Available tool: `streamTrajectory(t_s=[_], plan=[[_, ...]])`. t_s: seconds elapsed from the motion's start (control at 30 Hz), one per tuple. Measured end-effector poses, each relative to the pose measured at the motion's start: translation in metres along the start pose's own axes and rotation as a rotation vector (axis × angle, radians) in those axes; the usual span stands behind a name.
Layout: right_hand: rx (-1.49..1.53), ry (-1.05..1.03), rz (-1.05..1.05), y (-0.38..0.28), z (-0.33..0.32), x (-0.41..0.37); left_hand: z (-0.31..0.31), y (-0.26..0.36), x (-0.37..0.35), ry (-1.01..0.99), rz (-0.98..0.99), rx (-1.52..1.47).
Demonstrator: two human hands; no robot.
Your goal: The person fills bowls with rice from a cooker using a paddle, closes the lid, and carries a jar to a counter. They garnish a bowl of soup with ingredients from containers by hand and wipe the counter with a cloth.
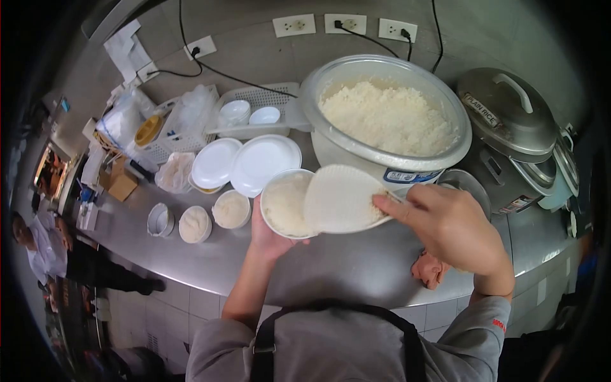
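Note:
My left hand [267,239] holds a white bowl of rice [283,205] from underneath, above the steel counter. My right hand [449,223] grips a wide white rice paddle [340,198] by its handle; the paddle's flat face lies over the right side of the bowl. Just behind them stands a large open rice cooker pot [388,118] heaped with cooked white rice.
Two filled rice cups [231,209] [195,223] and a small metal cup [160,219] stand at left. White lids [264,162], baskets [258,102] and bags lie behind. A lidded cooker labelled plain rice [509,137] is at right. Another person [51,245] stands below left.

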State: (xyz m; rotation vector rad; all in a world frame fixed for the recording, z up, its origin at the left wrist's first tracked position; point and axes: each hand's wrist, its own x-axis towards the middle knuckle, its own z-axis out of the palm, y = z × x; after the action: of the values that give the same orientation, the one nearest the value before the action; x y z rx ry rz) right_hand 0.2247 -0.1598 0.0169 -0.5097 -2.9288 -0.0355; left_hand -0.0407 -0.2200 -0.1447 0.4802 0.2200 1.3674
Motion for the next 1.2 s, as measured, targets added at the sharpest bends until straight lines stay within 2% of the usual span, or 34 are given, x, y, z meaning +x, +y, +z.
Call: streamTrajectory(t_s=[0.03,0.1,0.13,0.2,0.27,0.33,0.4,0.47,0.57,0.63,0.7,0.77,0.83,0.9,0.97,1.0,1.07,1.13,1.2], plan=[[0.007,-0.009,-0.008,-0.005,0.005,0.002,0.004,-0.003,0.003,0.011,0.006,-0.007],[-0.057,-0.025,-0.098,-0.017,0.026,0.010,0.016,-0.011,0.013,0.632,0.181,-0.167],[-0.053,-0.030,-0.095,-0.020,0.037,0.015,0.008,-0.013,0.007,0.636,0.176,-0.170],[-0.032,-0.011,-0.083,-0.021,0.058,0.025,-0.010,-0.017,-0.006,0.269,0.050,0.175],[0.042,-0.035,-0.084,-0.008,0.052,0.023,-0.013,-0.021,-0.006,0.294,0.043,0.148],[0.050,-0.204,0.048,0.001,0.030,0.017,-0.014,-0.022,-0.005,0.315,0.032,0.117],[0.047,-0.147,0.123,-0.002,0.033,0.011,-0.016,-0.019,-0.002,0.289,0.031,0.105],[0.075,-0.169,0.022,-0.006,0.054,0.009,-0.015,-0.022,0.000,0.332,0.030,0.100],[0.158,-0.198,0.087,0.005,0.047,-0.009,-0.010,-0.033,0.008,0.360,-0.002,0.114],[0.622,-0.164,0.418,0.021,0.024,-0.043,-0.016,-0.037,0.004,0.396,-0.006,0.094],[0.215,0.271,0.339,0.040,0.003,-0.089,-0.026,-0.035,-0.001,0.379,-0.048,0.055],[0.192,0.420,0.812,0.038,-0.012,-0.127,-0.038,-0.030,-0.007,0.367,-0.067,0.020],[-0.055,0.282,1.023,0.053,0.000,-0.148,-0.051,-0.029,-0.014,0.339,-0.119,0.055],[-0.243,0.057,1.077,0.089,0.037,-0.165,-0.058,-0.031,-0.016,0.335,-0.148,0.042],[-0.248,0.004,1.056,0.117,0.062,-0.168,-0.061,-0.034,-0.018,0.320,-0.168,0.029],[-0.262,0.015,1.056,0.121,0.054,-0.162,-0.062,-0.036,-0.017,0.276,-0.178,-0.003],[-0.298,0.270,0.951,0.123,0.033,-0.134,-0.059,-0.040,-0.017,0.222,-0.174,-0.040],[-0.318,0.442,0.971,0.134,0.000,-0.105,-0.056,-0.040,-0.019,0.235,-0.181,-0.086],[-0.502,0.564,0.848,0.174,-0.017,-0.083,-0.056,-0.039,-0.024,0.245,-0.167,-0.098]])
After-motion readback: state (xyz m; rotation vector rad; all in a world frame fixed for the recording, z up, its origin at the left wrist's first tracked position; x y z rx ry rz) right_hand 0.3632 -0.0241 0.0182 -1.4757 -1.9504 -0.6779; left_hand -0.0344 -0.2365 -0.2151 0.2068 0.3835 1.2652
